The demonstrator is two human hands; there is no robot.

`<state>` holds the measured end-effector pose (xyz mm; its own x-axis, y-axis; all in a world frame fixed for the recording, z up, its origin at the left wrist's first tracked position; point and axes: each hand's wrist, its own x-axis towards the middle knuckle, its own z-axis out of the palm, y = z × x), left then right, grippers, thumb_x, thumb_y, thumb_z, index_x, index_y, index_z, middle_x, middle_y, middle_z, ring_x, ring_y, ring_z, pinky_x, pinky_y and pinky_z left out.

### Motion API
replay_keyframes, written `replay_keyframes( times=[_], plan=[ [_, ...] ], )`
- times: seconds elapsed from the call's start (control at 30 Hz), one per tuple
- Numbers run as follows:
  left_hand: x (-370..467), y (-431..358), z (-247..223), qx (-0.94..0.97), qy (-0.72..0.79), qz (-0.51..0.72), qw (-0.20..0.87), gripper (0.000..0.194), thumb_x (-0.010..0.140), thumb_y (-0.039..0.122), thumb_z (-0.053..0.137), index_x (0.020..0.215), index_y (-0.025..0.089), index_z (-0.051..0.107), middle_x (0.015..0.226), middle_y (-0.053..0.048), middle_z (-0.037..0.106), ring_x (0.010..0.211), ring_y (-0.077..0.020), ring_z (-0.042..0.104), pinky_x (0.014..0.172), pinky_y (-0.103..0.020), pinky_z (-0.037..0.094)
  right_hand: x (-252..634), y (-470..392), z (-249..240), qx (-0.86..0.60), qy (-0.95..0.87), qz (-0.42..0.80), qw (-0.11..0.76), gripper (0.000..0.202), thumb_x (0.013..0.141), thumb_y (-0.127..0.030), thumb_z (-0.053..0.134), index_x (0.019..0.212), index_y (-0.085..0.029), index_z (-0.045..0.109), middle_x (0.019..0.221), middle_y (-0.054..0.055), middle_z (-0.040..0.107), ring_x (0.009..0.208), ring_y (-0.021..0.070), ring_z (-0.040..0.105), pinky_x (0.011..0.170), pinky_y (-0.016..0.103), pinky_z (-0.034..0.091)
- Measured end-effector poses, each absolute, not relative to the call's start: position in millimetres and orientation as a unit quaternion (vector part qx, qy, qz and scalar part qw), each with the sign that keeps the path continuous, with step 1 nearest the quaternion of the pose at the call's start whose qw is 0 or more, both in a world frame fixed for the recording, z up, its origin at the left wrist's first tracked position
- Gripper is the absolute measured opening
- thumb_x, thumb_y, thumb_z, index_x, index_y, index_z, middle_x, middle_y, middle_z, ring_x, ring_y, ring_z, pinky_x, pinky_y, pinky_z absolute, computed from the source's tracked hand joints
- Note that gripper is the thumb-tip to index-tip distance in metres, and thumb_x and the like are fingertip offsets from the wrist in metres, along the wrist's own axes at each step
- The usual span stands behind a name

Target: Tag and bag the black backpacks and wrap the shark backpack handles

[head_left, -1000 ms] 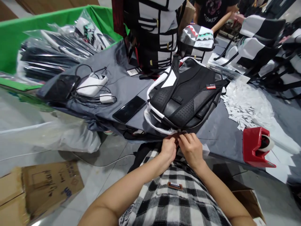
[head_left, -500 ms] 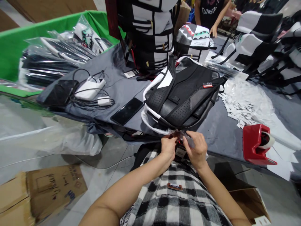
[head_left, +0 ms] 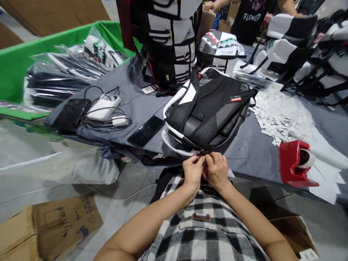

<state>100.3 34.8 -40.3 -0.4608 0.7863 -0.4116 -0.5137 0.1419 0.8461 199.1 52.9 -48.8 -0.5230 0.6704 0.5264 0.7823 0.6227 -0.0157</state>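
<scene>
A black-and-white backpack (head_left: 209, 108) lies with its straps and back panel facing up at the table's near edge. My left hand (head_left: 193, 168) and my right hand (head_left: 216, 168) meet just below its near end, both closed in a pinch with fingertips almost touching. What they grip is small and mostly hidden by the fingers. A crumpled bit of clear plastic (head_left: 193, 152) shows on the bag's rim right above my left fingertips. A white corner (head_left: 231, 174) pokes out beside my right hand.
A dark phone (head_left: 146, 131) and a white power bank (head_left: 104, 107) with cables lie to the left. Red tape dispenser (head_left: 295, 163) and small white papers (head_left: 272, 127) are to the right. Stacked backpacks (head_left: 168, 40) rise behind; a green bin (head_left: 16, 79) holds bagged packs. A person (head_left: 251, 18) stands opposite.
My right hand has moved left and inward, closing beside my left hand. The clear plastic and hanging tag seen between the hands before are now largely covered. The person opposite has shifted right.
</scene>
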Motion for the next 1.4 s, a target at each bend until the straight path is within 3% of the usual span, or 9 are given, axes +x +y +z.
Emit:
replay_keyframes(
  times=[0.13, 0.33, 0.5, 0.6, 0.83, 1.17, 1.4],
  plan=[
    [99, 35, -35, 0.134, 0.564, 0.638, 0.506, 0.019, 0.059, 0.031, 0.081, 0.056, 0.015, 0.071, 0.056, 0.002, 0.062, 0.053, -0.0098, 0.048, 0.054, -0.023, 0.04, 198, 54, -47, -0.427, -0.864, -0.111, 0.243, 0.011, 0.091, -0.025, 0.056, 0.092, -0.019, 0.065, 0.092, 0.01, 0.058, 0.088, 0.0255, 0.046, 0.074, 0.037, 0.032],
    [87, 22, -40, 0.155, 0.545, 0.66, 0.492, 0.019, 0.064, 0.033, 0.082, 0.072, 0.017, 0.076, 0.076, -0.003, 0.073, 0.076, -0.0168, 0.064, 0.078, -0.028, 0.05, 202, 65, -45, -0.441, -0.839, -0.096, 0.304, 0.022, 0.098, -0.022, 0.054, 0.077, -0.022, 0.06, 0.075, 0.003, 0.06, 0.078, 0.0199, 0.049, 0.073, 0.034, 0.03],
    [94, 31, -49, 0.103, 0.423, 0.651, 0.622, 0.029, 0.066, 0.035, 0.082, 0.087, 0.017, 0.076, 0.097, -0.006, 0.076, 0.099, -0.021, 0.066, 0.095, -0.032, 0.048, 203, 65, -38, -0.471, -0.812, 0.024, 0.344, 0.02, 0.098, -0.026, 0.057, 0.079, -0.021, 0.059, 0.075, 0.001, 0.064, 0.075, 0.0182, 0.053, 0.073, 0.033, 0.033],
    [102, 44, -52, 0.06, 0.349, 0.648, 0.674, 0.028, 0.062, 0.033, 0.085, 0.083, 0.017, 0.074, 0.097, -0.007, 0.075, 0.106, -0.0235, 0.066, 0.099, -0.035, 0.047, 202, 66, -36, -0.479, -0.8, 0.063, 0.357, 0.021, 0.097, -0.027, 0.057, 0.077, -0.022, 0.06, 0.075, 0.001, 0.065, 0.075, 0.0182, 0.055, 0.073, 0.033, 0.033],
    [109, 47, -68, 0.052, 0.291, 0.667, 0.684, 0.048, 0.047, 0.037, 0.096, 0.085, 0.017, 0.075, 0.101, -0.01, 0.077, 0.107, -0.0286, 0.067, 0.106, -0.043, 0.043, 206, 74, -37, -0.497, -0.769, 0.136, 0.377, 0.03, 0.094, -0.04, 0.055, 0.07, -0.022, 0.059, 0.069, 0.0, 0.064, 0.069, 0.0186, 0.057, 0.072, 0.032, 0.035],
    [113, 48, -72, 0.124, 0.259, 0.69, 0.664, 0.053, 0.056, 0.047, 0.095, 0.097, 0.017, 0.079, 0.107, -0.011, 0.076, 0.111, -0.0281, 0.065, 0.111, -0.042, 0.036, 210, 78, -34, -0.532, -0.726, 0.216, 0.377, 0.041, 0.086, -0.058, 0.055, 0.065, -0.023, 0.06, 0.062, 0.003, 0.063, 0.061, 0.0206, 0.055, 0.069, 0.033, 0.038],
    [112, 47, -73, 0.145, 0.261, 0.683, 0.666, 0.052, 0.06, 0.048, 0.092, 0.099, 0.016, 0.079, 0.108, -0.012, 0.076, 0.111, -0.0283, 0.065, 0.109, -0.041, 0.037, 213, 82, -43, -0.555, -0.693, 0.259, 0.38, 0.041, 0.082, -0.059, 0.058, 0.065, -0.022, 0.06, 0.064, 0.003, 0.062, 0.063, 0.0201, 0.054, 0.066, 0.032, 0.041]
  ],
)
